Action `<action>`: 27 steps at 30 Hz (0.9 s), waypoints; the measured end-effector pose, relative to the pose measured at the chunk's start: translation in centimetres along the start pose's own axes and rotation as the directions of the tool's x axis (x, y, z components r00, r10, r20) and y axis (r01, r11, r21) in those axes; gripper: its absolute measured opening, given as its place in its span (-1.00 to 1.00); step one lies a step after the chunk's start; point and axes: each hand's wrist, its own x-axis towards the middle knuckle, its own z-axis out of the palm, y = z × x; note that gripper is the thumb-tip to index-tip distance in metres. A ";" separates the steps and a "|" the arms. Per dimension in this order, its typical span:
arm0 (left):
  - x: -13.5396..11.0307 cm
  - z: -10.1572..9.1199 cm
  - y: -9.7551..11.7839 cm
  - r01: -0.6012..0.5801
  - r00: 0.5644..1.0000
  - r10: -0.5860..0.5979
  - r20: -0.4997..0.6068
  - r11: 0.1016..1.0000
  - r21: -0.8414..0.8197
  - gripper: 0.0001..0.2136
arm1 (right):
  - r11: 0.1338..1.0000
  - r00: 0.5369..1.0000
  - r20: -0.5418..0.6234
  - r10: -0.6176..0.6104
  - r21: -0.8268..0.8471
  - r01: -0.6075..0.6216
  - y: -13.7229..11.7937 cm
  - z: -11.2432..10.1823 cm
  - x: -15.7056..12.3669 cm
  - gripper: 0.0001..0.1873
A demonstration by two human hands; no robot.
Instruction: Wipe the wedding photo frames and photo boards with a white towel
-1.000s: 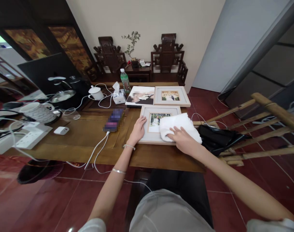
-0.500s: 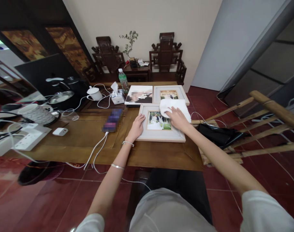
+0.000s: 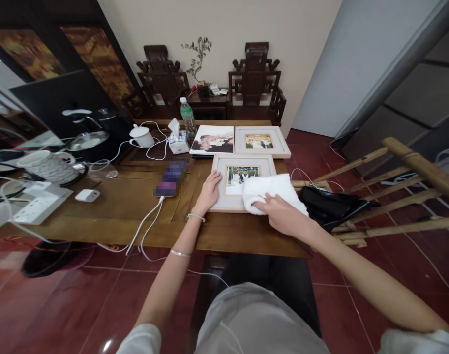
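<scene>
A light wooden picture frame (image 3: 243, 161) with a photo of two people lies flat near the table's front edge. My left hand (image 3: 208, 192) grips its left side, fingers resting over the border. Bunched in my right hand (image 3: 284, 215) is a white cloth (image 3: 270, 187), pressed on the frame's lower right corner and hanging past its right edge. The cloth hides that corner and part of the photo. Just behind lie a second framed photo (image 3: 260, 141) and, to its left, a white-covered photo album or print (image 3: 214, 139).
On the wooden table (image 3: 135, 216) to the left are a charging phone (image 3: 170, 178), a tissue box (image 3: 179, 142), a green-labelled bottle (image 3: 188, 117), a lidded cup (image 3: 141, 136), a power strip (image 3: 43, 202) and loose cables. A bamboo chair (image 3: 412, 157) stands at the right.
My right hand has slid the white cloth toward me, from the frame's upper right to its lower right corner. My left hand stays on the left side. The view has shifted slightly.
</scene>
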 end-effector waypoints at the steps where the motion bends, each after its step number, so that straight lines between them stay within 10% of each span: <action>1: 0.0 -0.1 0.1 0.001 1.000 -0.001 0.006 1.000 -0.007 -0.59 | 0.999 1.000 0.018 -0.021 0.032 0.021 -0.8 -0.5 -0.7 -0.42; 6: 0.1 -0.5 0.4 0.011 0.999 -0.011 0.041 1.000 -0.006 -0.63 | 0.998 1.000 -0.014 -0.017 0.055 0.018 -1.8 0.3 -0.2 -0.37; 18: 0.0 -0.5 0.0 -0.009 0.999 0.009 0.049 1.000 -0.010 -0.64 | 0.967 0.941 -0.290 0.175 -0.129 -0.220 7.1 3.3 11.2 -0.35; 27: 0.0 0.1 -0.4 -0.021 1.000 0.021 0.012 1.000 -0.007 -0.60 | 0.999 1.000 -0.020 0.002 -0.045 -0.003 0.4 0.5 3.2 -0.41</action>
